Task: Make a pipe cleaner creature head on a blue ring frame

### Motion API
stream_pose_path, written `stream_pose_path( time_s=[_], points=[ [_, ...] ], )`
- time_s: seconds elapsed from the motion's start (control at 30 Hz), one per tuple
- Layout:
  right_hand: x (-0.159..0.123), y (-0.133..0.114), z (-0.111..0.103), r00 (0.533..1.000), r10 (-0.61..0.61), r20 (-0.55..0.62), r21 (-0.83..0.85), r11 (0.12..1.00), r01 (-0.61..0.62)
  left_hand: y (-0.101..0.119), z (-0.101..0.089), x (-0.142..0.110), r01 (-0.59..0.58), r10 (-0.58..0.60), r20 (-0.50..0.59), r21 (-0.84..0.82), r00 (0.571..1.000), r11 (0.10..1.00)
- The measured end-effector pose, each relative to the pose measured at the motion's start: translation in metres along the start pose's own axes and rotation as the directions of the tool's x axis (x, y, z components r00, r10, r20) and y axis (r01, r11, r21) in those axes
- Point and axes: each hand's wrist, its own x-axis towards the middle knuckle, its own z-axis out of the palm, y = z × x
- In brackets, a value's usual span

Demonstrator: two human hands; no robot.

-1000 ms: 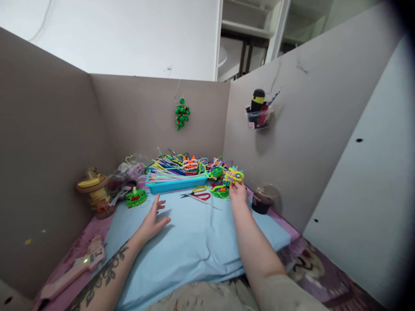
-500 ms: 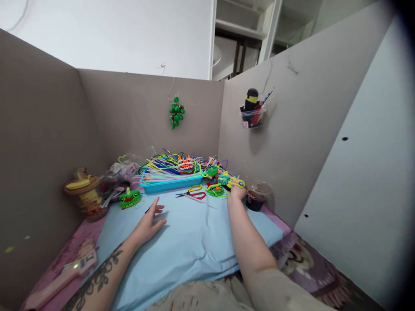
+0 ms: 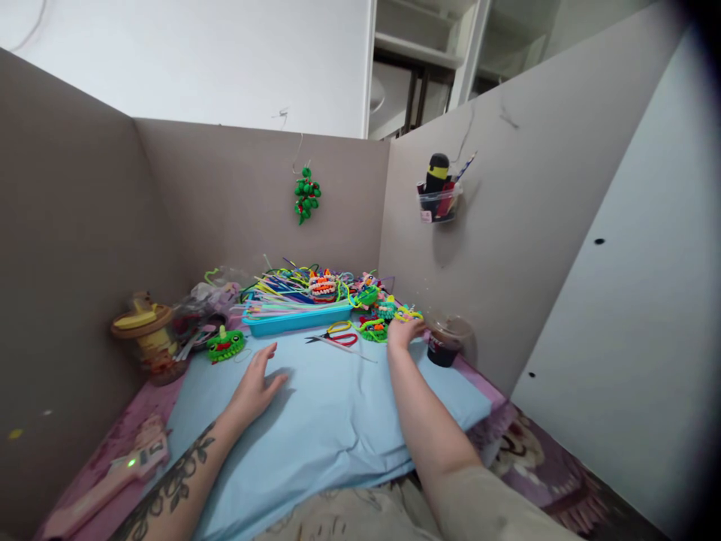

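My left hand [image 3: 256, 387] hovers over or rests on the pale blue cloth [image 3: 332, 406], its fingers and thumb apart with nothing in them. My right hand [image 3: 404, 332] reaches to the back right of the cloth, its fingers curled at a yellow pipe-cleaner piece [image 3: 410, 312]. The fingertips are partly hidden behind the hand. Beside it on the left lie a green and red pipe-cleaner piece [image 3: 374, 328] and a bright green one [image 3: 368, 296]. Red and yellow-handled scissors [image 3: 342, 339] lie between the two hands. A green frog-like pipe-cleaner head [image 3: 225, 345] sits beyond my left hand.
A blue tray [image 3: 298, 324] full of pipe cleaners stands at the back. Right of my right hand is a cup of dark drink [image 3: 443, 350]. A lidded tumbler [image 3: 149, 338] and a pink glue gun [image 3: 132, 462] are at left. Grey panels [image 3: 259, 195] surround the table.
My right hand has shifted slightly left and turned at the yellow piece, which shows a little higher and further left. The left hand's fingers have drawn closer together slightly.
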Motion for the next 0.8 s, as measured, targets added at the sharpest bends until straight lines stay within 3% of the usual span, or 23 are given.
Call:
stream_pose_path(
  time_s=[0.07, 0.1, 0.17, 0.2, 0.23, 0.27, 0.3, 0.33, 0.4, 0.43, 0.47, 0.53, 0.63, 0.7, 0.8],
  points=[
    [-0.026, -0.015, 0.014, 0.995, -0.088, -0.042, -0.030, 0.996, 0.087, 0.030, 0.006, -0.002, 0.132, -0.142, -0.112, -0.095, 0.984, 0.987],
    [-0.039, -0.024, 0.023, 0.968, -0.248, 0.027, -0.067, 0.966, 0.249, 0.049, 0.012, -0.007, 0.225, -0.249, -0.095, -0.211, 0.964, 0.951],
    [-0.061, -0.045, 0.046, 0.831, -0.503, 0.237, -0.029, 0.852, 0.523, 0.093, 0.031, -0.020, 0.435, -0.385, 0.203, -0.484, 0.900, 0.760],
    [-0.067, -0.055, 0.058, 0.767, -0.568, 0.297, 0.012, 0.806, 0.592, 0.117, 0.042, -0.028, 0.559, -0.393, 0.398, -0.557, 0.829, 0.614],
    [-0.070, -0.066, 0.072, 0.729, -0.605, 0.322, 0.043, 0.778, 0.627, 0.139, 0.054, -0.035, 0.676, -0.391, 0.553, -0.559, 0.735, 0.480],
    [-0.070, -0.075, 0.086, 0.708, -0.622, 0.335, 0.064, 0.764, 0.642, 0.161, 0.066, -0.042, 0.749, -0.406, 0.630, -0.540, 0.662, 0.383],
    [-0.066, -0.082, 0.100, 0.695, -0.628, 0.351, 0.075, 0.758, 0.648, 0.180, 0.077, -0.047, 0.788, -0.427, 0.663, -0.530, 0.615, 0.313],
    [-0.059, -0.088, 0.113, 0.680, -0.631, 0.373, 0.079, 0.752, 0.655, 0.196, 0.087, -0.051, 0.793, -0.411, 0.680, -0.556, 0.607, 0.249],
    [-0.041, -0.094, 0.138, 0.650, -0.628, 0.428, 0.052, 0.735, 0.676, 0.219, 0.101, -0.055, 0.713, -0.324, 0.655, -0.694, 0.683, 0.102],
    [-0.031, -0.094, 0.148, 0.641, -0.614, 0.460, 0.007, 0.724, 0.689, 0.225, 0.107, -0.057, 0.681, -0.331, 0.632, -0.730, 0.701, 0.048],
    [-0.021, -0.093, 0.155, 0.629, -0.592, 0.505, -0.054, 0.705, 0.707, 0.228, 0.111, -0.060, 0.652, -0.377, 0.596, -0.758, 0.709, 0.029],
    [-0.004, -0.089, 0.164, 0.611, -0.521, 0.596, -0.191, 0.646, 0.739, 0.228, 0.120, -0.067, 0.631, -0.432, 0.538, -0.769, 0.724, 0.098],
    [0.012, -0.080, 0.167, 0.622, -0.452, 0.639, -0.281, 0.615, 0.736, 0.221, 0.129, -0.073, 0.613, -0.414, 0.504, -0.768, 0.758, 0.187],
    [0.017, -0.075, 0.170, 0.640, -0.424, 0.641, -0.322, 0.608, 0.726, 0.217, 0.130, -0.066, 0.571, -0.464, 0.454, -0.808, 0.761, 0.145],
    [0.022, -0.071, 0.183, 0.644, -0.398, 0.653, -0.367, 0.578, 0.729, 0.212, 0.118, -0.048, 0.436, -0.533, 0.387, -0.899, 0.752, -0.038]
  ],
)
